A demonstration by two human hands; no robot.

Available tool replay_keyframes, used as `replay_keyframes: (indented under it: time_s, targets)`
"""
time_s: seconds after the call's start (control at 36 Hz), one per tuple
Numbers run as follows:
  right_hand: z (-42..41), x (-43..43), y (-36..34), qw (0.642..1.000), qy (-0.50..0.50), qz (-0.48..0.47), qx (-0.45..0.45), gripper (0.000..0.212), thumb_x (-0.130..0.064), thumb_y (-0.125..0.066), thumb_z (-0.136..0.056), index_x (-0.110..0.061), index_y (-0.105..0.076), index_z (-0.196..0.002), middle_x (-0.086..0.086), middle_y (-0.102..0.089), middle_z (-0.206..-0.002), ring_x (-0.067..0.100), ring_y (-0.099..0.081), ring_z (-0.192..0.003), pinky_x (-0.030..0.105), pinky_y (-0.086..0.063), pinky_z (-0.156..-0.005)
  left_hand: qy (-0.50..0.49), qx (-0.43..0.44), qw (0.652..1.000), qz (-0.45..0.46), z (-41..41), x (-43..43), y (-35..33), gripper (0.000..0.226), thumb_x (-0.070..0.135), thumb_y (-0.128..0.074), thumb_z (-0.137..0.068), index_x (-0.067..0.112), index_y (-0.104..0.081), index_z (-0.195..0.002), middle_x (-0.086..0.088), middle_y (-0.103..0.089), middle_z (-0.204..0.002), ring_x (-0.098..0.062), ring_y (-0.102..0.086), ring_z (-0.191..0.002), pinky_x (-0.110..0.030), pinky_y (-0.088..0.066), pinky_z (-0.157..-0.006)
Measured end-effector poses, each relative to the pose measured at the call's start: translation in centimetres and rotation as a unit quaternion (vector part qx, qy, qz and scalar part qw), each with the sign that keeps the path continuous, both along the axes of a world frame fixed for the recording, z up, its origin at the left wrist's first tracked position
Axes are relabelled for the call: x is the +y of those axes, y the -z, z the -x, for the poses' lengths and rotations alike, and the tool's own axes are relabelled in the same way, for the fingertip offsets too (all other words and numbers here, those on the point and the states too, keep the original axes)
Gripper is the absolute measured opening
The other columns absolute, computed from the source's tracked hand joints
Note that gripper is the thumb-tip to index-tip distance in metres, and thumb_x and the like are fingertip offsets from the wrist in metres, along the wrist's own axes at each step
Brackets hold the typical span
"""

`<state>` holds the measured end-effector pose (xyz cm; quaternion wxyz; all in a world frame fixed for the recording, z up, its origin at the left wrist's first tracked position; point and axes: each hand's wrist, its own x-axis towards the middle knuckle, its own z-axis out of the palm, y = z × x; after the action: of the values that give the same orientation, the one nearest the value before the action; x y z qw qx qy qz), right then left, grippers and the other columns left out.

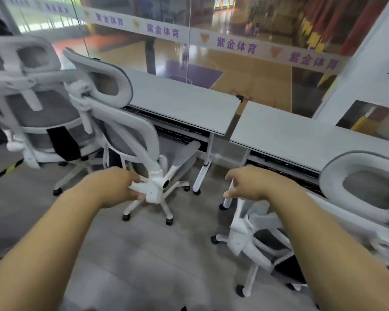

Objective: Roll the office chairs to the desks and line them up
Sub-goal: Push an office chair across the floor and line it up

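White plastic framing and grey mesh make the middle chair look light for its bulk, stiff in the frame and springy across the back. On its castors it should roll easily over the smooth floor, but it will also swivel, so a one-sided push may spin it rather than move it. It stands in front of the left bench, seat close to the bench's front edge. The left hand grips its armrest, with fingers and thumb closed round the white end. The right hand hovers right of that bench's leg, loosely curled and holding nothing. The rigid back frame or both armrests look like sounder holds than the mesh. A second chair stands left of the bench and a third chair to its right.
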<state>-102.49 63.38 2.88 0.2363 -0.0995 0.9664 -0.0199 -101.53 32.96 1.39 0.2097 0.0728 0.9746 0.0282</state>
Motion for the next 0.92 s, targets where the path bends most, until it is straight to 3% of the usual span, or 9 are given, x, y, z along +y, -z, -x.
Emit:
replay_keyframes:
  time_s: [0.06, 0.17, 0.33, 0.42, 0.5, 0.58, 0.75, 0.92]
  targets:
    - [1.1, -2.2, 0.5, 1.000, 0.001, 0.011, -0.018, 0.033, -0.050, -0.059, -0.086, -0.034, -0.051, -0.114, -0.005, -0.056, -0.112, 0.019, -0.062, -0.094, 0.036, -0.050, -0.081, -0.011, 0.002, 1.000, -0.001, 0.5, -2.2, 0.1, 0.044, 0.050, -0.055, -0.085, 0.032, -0.053, -0.124, 0.007, -0.060, -0.119, -0.016, -0.053, -0.110, -0.035, -0.045, -0.092]
    - [4.1, -6.2, 1.2, 0.999, -0.037, -0.021, -0.011, 0.053, -0.054, -0.057, -0.085, -0.028, -0.046, -0.130, -0.002, -0.054, -0.125, 0.021, -0.054, -0.107, 0.037, -0.046, -0.085, -0.045, 0.003, 0.999, -0.007, 2.2, -6.1, 0.5, 0.041, 0.049, -0.057, -0.086, 0.032, -0.053, -0.124, 0.003, -0.058, -0.122, -0.018, -0.053, -0.112, -0.034, -0.045, -0.092]
    - [10.3, -11.3, 1.8, 0.997, -0.070, -0.023, -0.007, 0.050, -0.050, -0.058, -0.087, -0.023, -0.050, -0.128, 0.000, -0.055, -0.128, 0.022, -0.053, -0.113, 0.037, -0.045, -0.089, -0.093, -0.005, 0.995, -0.023, 6.4, -11.1, 1.3, 0.048, 0.052, -0.058, -0.084, 0.034, -0.051, -0.128, 0.003, -0.057, -0.125, -0.019, -0.055, -0.110, -0.035, -0.045, -0.092]
    - [14.2, -13.5, 2.3, 0.997, -0.072, -0.009, 0.008, 0.055, -0.054, -0.059, -0.084, -0.026, -0.047, -0.130, -0.001, -0.056, -0.127, 0.022, -0.053, -0.114, 0.035, -0.045, -0.084, -0.104, -0.001, 0.994, -0.013, 9.3, -13.1, 1.4, 0.048, 0.052, -0.058, -0.084, 0.034, -0.050, -0.127, 0.004, -0.058, -0.124, -0.018, -0.053, -0.112, -0.037, -0.046, -0.094]
    - [18.0, -15.8, 2.6, 0.997, -0.072, 0.001, 0.014, 0.055, -0.054, -0.058, -0.083, -0.030, -0.046, -0.130, -0.002, -0.056, -0.127, 0.021, -0.055, -0.112, 0.039, -0.048, -0.089, -0.118, -0.008, 0.993, -0.009, 12.6, -15.0, 1.2, 0.046, 0.051, -0.057, -0.086, 0.034, -0.049, -0.128, 0.006, -0.062, -0.118, -0.016, -0.054, -0.110, -0.033, -0.046, -0.092]
    - [21.4, -18.1, 2.5, 0.996, -0.082, 0.008, 0.026, 0.046, -0.050, -0.058, -0.084, -0.032, -0.048, -0.125, -0.001, -0.058, -0.121, 0.021, -0.058, -0.106, 0.041, -0.050, -0.086, -0.133, -0.006, 0.991, -0.005, 16.0, -17.4, 0.8, 0.048, 0.052, -0.056, -0.086, 0.032, -0.050, -0.128, 0.005, -0.059, -0.118, -0.016, -0.056, -0.102, -0.034, -0.048, -0.089]
    - [27.0, -23.4, 1.6, 0.990, -0.124, -0.004, 0.071, 0.051, -0.052, -0.056, -0.086, -0.027, -0.045, -0.129, 0.001, -0.057, -0.122, 0.024, -0.054, -0.110, 0.035, -0.043, -0.075, -0.167, 0.016, 0.986, -0.008, 21.3, -22.3, 0.2, 0.046, 0.056, -0.058, -0.082, 0.032, -0.053, -0.121, 0.007, -0.058, -0.116, -0.017, -0.060, -0.096, -0.038, -0.052, -0.086]
    - [30.2, -28.1, 1.7, 0.988, -0.131, -0.008, 0.079, 0.048, -0.054, -0.054, -0.087, -0.022, -0.049, -0.122, 0.001, -0.057, -0.119, 0.024, -0.054, -0.106, 0.036, -0.044, -0.073, -0.171, 0.025, 0.985, -0.013, 25.7, -26.9, 0.7, 0.049, 0.055, -0.057, -0.083, 0.032, -0.050, -0.126, 0.006, -0.057, -0.123, -0.018, -0.055, -0.106, -0.038, -0.047, -0.092]
